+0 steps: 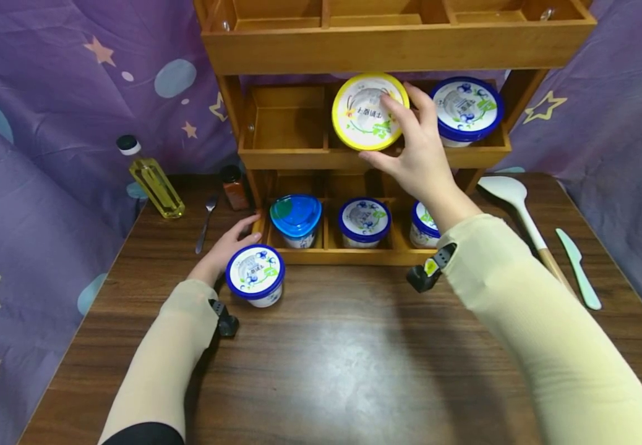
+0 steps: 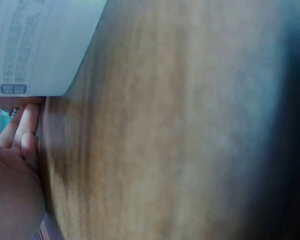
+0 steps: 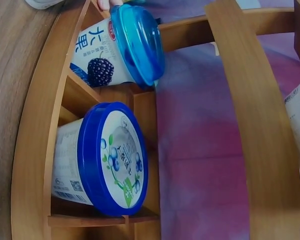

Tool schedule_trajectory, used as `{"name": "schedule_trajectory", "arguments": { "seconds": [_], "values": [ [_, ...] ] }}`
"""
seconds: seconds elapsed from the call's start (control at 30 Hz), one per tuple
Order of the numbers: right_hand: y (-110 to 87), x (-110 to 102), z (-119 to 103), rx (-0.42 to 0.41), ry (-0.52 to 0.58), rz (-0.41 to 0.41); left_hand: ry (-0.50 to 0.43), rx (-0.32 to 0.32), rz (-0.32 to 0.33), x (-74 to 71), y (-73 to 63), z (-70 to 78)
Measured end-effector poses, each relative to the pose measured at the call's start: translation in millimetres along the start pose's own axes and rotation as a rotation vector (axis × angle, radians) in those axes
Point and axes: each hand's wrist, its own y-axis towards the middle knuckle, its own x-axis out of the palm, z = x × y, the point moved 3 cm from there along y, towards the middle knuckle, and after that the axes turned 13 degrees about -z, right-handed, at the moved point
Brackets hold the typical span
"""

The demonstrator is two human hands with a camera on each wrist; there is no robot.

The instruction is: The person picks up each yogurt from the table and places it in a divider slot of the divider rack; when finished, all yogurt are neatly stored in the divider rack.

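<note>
My right hand (image 1: 423,151) grips a round tub with a yellow-rimmed lid (image 1: 362,114) at the middle tier of the wooden rack (image 1: 365,162), thumb and fingers around the rim. The left hand (image 1: 226,247) rests against the lower left side of the rack, its fingers (image 2: 27,122) fairly straight in the left wrist view. Beside that hand a blue-lidded tub (image 1: 256,274) stands on the table. Another blue-lidded tub (image 1: 466,110) sits in the middle tier's right compartment. In the lower tier are a cup with a translucent blue lid (image 1: 295,216) and two blue-lidded tubs (image 1: 364,221), one partly hidden by my right wrist.
An oil bottle (image 1: 156,185), a small spice jar (image 1: 234,187) and a fork (image 1: 206,224) are left of the rack. At right lie a white ladle with a wooden handle (image 1: 516,198) and a pale green knife (image 1: 579,270). Purple starry cloth (image 1: 26,93) hangs behind.
</note>
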Motion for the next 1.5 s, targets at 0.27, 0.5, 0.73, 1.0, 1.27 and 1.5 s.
{"name": "schedule_trajectory", "arguments": {
  "seconds": [0.27,0.5,0.73,1.0,1.27,1.5],
  "values": [
    [3.6,1.8,2.2,0.124,-0.013,-0.031,-0.004,-0.016,-0.001,-0.8,0.7,-2.0],
    [6.1,3.0,4.3,0.264,0.013,-0.094,-0.007,-0.018,-0.002,-0.8,0.1,-1.1],
    [6.9,4.6,1.7,0.318,-0.011,-0.136,-0.034,-0.021,-0.017,-2.6,1.3,-2.4],
    [3.0,5.2,0.1,0.331,-0.011,-0.162,-0.032,-0.015,-0.016,-1.3,-0.2,0.4],
    [-8.6,5.4,-0.3,0.295,0.024,-0.103,-0.013,0.002,-0.003,0.3,-0.7,-0.5],
    [-24.4,7.1,-4.0,0.236,0.016,-0.022,0.003,0.026,0.007,-1.1,0.3,-0.2]
  ]
}}
